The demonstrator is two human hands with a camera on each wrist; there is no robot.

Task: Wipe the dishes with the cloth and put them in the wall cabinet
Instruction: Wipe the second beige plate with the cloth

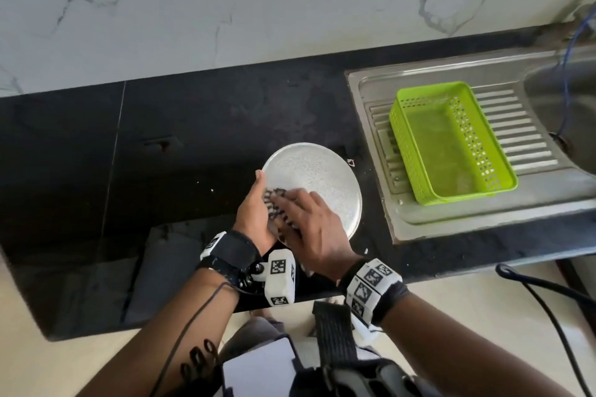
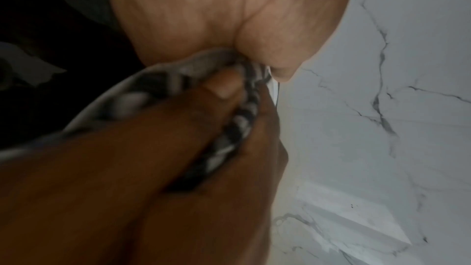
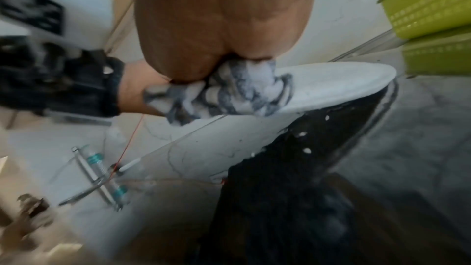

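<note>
Right hand: the right hand [image 1: 309, 226] lies palm-down on the checked cloth [image 1: 274, 203], fingers curled into the bunched fabric and pressing it against the plate's face at about 7 o'clock of the disc.
Left hand: the left hand [image 1: 254, 206] grasps the steel plate [image 1: 317, 177] by its rim at 8 o'clock, thumb up along the edge; the fingers behind are hidden.
Plate: it is held tilted above the black bench [image 1: 193, 126], its face turned toward the person, its far rim at 12 o'clock; whether its low edge touches the bench, I cannot tell.
Wiping well: I judge the stroke should sweep from the near rim outward toward 1 o'clock, the left hand bracing against the push, then turning the plate so the rim and back are also dried.
Beyond: a green basket [image 1: 451, 142] sits on the sink drainer [image 1: 529, 126] at 3 o'clock.
Cabinet: not in view.
</note>
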